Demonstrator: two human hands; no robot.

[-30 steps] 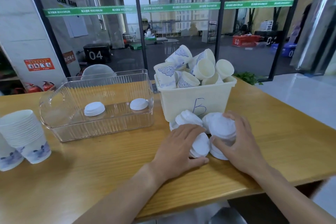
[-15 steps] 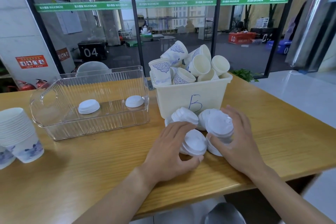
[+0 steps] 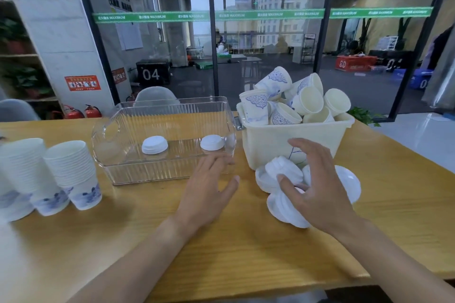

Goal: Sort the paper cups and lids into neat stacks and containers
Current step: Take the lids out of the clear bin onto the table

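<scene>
My left hand (image 3: 209, 189) hangs open over the wooden table (image 3: 172, 241), fingers spread, holding nothing; its fingertips sit just in front of the near wall of the clear plastic bin (image 3: 167, 130), though I cannot tell if they touch it. At about ten o'clock from that hand, two white lids (image 3: 154, 144) lie flat on the bin's floor, well apart from each other.

My right hand (image 3: 317, 187) is open too, fingers splayed above the loose pile of lids (image 3: 283, 172) at about one o'clock from my left hand. My thumb rests on or just over one lid; nothing is clasped. The pile lies on the table, touching the front of the cream tub (image 3: 270, 145), which is heaped with tumbled paper cups (image 3: 307, 101), some patterned blue.

Far out at nine o'clock, nested stacks of cups (image 3: 71, 172) stand upright near the table's left edge.
</scene>
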